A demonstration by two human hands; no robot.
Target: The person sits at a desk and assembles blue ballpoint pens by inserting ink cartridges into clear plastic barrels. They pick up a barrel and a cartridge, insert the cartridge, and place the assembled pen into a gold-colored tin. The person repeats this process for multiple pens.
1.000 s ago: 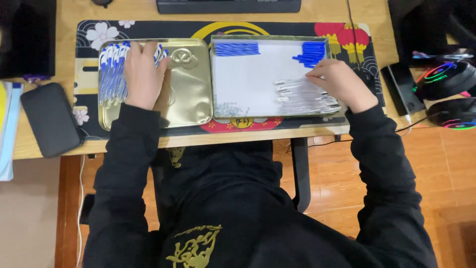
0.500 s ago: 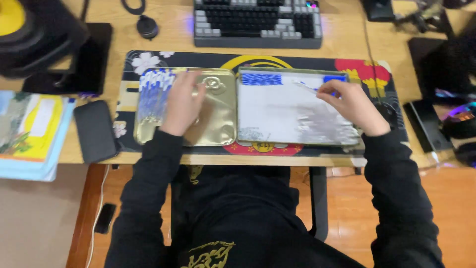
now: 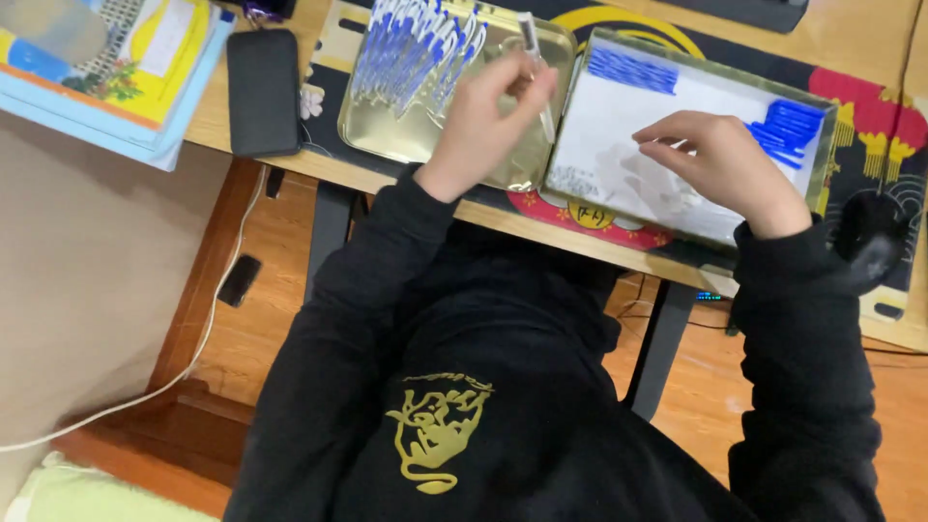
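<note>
left hand (image 3: 483, 121) pinches a clear pen barrel (image 3: 537, 72) over the gold tray (image 3: 387, 145): light, stiff, slippery, best gripped mid-shaft. right hand (image 3: 720, 164), fingers curled, rests empty in the white-lined tray (image 3: 677, 92).

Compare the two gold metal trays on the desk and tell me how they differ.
The left tray holds a row of white-and-blue pens on bare gold metal; the right tray is lined white, with blue pieces heaped at two corners. The left tray has rounded corners, while the right tray looks squarer. The left hand lifts a pen barrel over the left tray; the right hand reaches into the right tray. Both rest side by side on the patterned mat.
</note>
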